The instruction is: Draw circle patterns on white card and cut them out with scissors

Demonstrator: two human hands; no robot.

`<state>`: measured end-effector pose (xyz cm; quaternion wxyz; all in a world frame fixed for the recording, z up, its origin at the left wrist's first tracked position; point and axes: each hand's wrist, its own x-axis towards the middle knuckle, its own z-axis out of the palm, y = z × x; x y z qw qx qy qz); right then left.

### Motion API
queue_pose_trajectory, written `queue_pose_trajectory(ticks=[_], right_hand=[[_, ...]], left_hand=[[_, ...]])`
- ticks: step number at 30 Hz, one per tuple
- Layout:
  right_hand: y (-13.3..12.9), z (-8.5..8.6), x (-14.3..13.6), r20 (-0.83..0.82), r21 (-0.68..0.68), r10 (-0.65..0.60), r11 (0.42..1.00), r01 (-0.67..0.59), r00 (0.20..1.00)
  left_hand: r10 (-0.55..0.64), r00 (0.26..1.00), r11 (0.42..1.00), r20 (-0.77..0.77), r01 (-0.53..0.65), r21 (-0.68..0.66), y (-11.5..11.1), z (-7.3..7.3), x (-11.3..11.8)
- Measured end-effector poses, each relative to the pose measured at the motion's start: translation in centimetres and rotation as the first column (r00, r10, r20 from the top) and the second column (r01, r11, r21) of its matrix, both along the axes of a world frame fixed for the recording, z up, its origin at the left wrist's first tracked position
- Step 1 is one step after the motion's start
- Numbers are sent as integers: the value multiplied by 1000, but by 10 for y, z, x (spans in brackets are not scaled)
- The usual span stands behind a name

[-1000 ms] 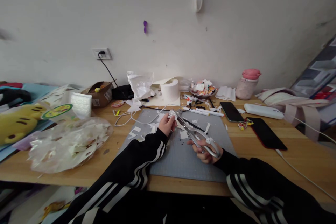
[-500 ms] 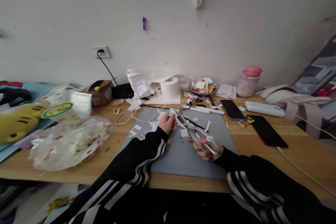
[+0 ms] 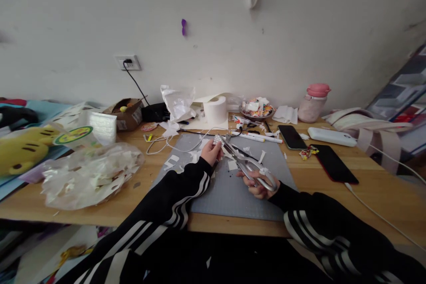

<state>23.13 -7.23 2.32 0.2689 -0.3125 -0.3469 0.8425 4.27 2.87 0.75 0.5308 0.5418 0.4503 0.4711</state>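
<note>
My right hand (image 3: 258,185) is closed round the handles of silver hole-punch pliers (image 3: 241,159), which have a coil spring between the handles. Their long jaws point away to the left and reach the small white piece (image 3: 218,139), which looks dotted with holes. My left hand (image 3: 211,152) pinches that piece over the grey cutting mat (image 3: 226,197). The exact contact between jaws and piece is too small to make out. White paper scraps (image 3: 233,165) lie on the mat around both hands.
Behind the mat stand a paper roll (image 3: 214,111) and a bowl of scraps (image 3: 257,108). Markers (image 3: 256,136) lie along its far edge. Two phones (image 3: 336,164) and a pink-lidded bottle (image 3: 313,104) are on the right. A plastic bag (image 3: 89,177) spreads on the left.
The view has shifted slightly. My right hand and the pliers sit a little further left, still at the white piece. Both grips are the same.
</note>
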Motion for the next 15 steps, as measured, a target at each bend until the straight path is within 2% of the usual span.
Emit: queue_pose_trajectory(ticks=[6, 15], right_hand=[[-2, 3, 0, 9, 2, 4, 1000, -4, 1000], [0, -3, 2, -11, 16, 21, 1000, -21, 1000]], left_hand=[[1, 1000, 1000, -26, -1, -10, 0, 1, -2], [4, 999, 1000, -33, -4, -12, 0, 2, -2]])
